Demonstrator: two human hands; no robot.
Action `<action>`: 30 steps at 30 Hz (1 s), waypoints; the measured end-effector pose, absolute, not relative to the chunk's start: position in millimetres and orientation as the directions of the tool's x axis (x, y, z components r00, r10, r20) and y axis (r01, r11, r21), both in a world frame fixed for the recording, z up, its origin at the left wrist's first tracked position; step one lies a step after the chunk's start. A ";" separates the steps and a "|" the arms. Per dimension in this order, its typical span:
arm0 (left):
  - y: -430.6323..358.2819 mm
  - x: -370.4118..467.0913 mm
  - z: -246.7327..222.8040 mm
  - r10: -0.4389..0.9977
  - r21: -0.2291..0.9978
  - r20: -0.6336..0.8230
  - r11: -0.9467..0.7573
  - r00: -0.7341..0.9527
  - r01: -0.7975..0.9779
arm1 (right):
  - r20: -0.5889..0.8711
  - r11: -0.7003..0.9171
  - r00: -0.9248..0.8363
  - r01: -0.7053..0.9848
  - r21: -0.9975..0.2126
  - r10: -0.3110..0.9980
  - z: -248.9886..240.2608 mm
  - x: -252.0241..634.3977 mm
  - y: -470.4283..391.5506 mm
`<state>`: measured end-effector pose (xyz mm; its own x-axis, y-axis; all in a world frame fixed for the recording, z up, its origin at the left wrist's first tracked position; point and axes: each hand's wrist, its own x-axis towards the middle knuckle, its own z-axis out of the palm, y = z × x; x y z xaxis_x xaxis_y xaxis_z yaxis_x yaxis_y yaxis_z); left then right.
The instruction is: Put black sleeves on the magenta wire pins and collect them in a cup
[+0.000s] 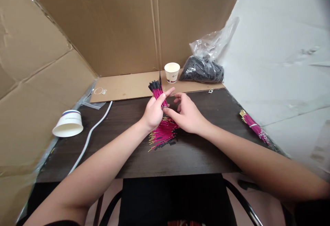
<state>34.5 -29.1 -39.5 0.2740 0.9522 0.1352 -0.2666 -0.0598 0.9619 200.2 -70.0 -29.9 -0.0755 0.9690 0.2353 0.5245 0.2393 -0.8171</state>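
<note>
Two hands: left hand (154, 112) closed round a bundle of magenta wires (157, 91), thumb laid across the near side; right hand (190, 114) with fingers curled and parted from the thumb, whose tip lies at the bundle's lower ends, contact there being impossible to tell.
Bundle, position: held above the middle of the table (206, 159), leaning slightly left, black ends uppermost.
Bundle, handling (judged): light; each wire bendable, the group stiffer; smooth coverings liable to slide against one another, thin ends the more easily bent. Best hold: round the middle of the shafts, snug but not crushing, with the lower ends supported.
Loose wires (165, 131): fanned on the table beneath the hands, many gold tips toward the left; short black sleeves (165, 144) scattered along the near side.
Banded bundle (247, 118): at the table's right edge, girdled by a white band (253, 125).
Surface: dark, wood-grained; along the back, a cardboard strip (129, 87) bearing an upright paper cup (172, 73) and a clear bag (202, 73) of black pieces.
Left margin: a tipped paper cup (68, 124), mouth toward the viewer; a white cable (90, 135) curving across the table.
Room: cardboard panels (116, 20) behind and at left; a pale surface (283, 64) at right.
</note>
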 end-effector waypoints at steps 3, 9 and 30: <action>-31.5 38.3 -41.2 0.943 0.942 0.111 0.002 0.315 -0.337 | 0.211 0.320 -0.257 0.524 -0.789 0.943 -22.5 199.7 -72.0; -38.4 46.8 -38.0 0.943 0.940 0.024 0.091 0.331 -0.328 | 0.277 0.469 -0.397 0.553 -0.689 0.875 -22.3 199.4 -72.5; -37.4 36.9 -28.5 0.871 0.973 0.058 0.059 0.488 -0.221 | 0.373 0.523 -0.391 0.414 -0.745 0.842 -25.3 197.1 -72.9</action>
